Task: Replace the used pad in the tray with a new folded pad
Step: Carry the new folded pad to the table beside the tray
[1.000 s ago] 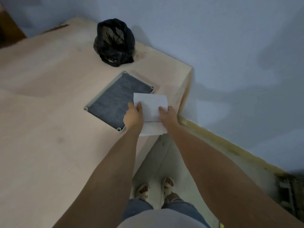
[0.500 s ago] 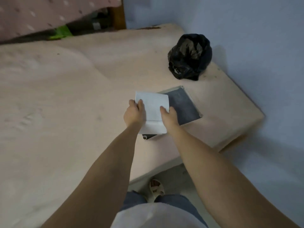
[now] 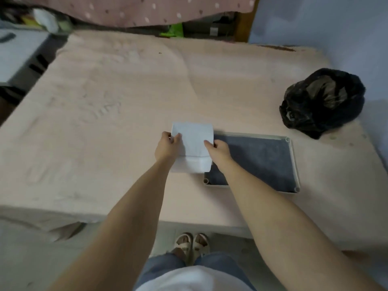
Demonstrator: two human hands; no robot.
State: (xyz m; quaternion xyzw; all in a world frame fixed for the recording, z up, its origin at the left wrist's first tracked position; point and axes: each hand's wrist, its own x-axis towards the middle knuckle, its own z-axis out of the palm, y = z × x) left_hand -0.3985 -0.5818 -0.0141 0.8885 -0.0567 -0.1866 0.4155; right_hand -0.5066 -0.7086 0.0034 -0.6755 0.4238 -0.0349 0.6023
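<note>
At the centre of the frame both hands hold the new folded pad [image 3: 192, 147], a white rectangle, in the air above the pink bed [image 3: 105, 114]. The left hand [image 3: 167, 149] pinches its left edge, thumb on top and fingers beneath; the right hand [image 3: 219, 150] pinches the right edge the same way. The pad's right side overlaps the left end of the tray [image 3: 294, 162], a pale-rimmed rectangle lying right of centre on the bed with a dark grey lining [image 3: 260, 160] inside it. Whether that lining is the used pad or the tray's own surface cannot be told.

The step in hand looks like bringing the fresh pad to the tray. The next move likely calls for shifting it rightward, opening it out and laying it flat within the rim. A knotted black bag [image 3: 323, 101] sits at the upper right, near the wall.

No brand, label or readable writing shows on anything.
</note>
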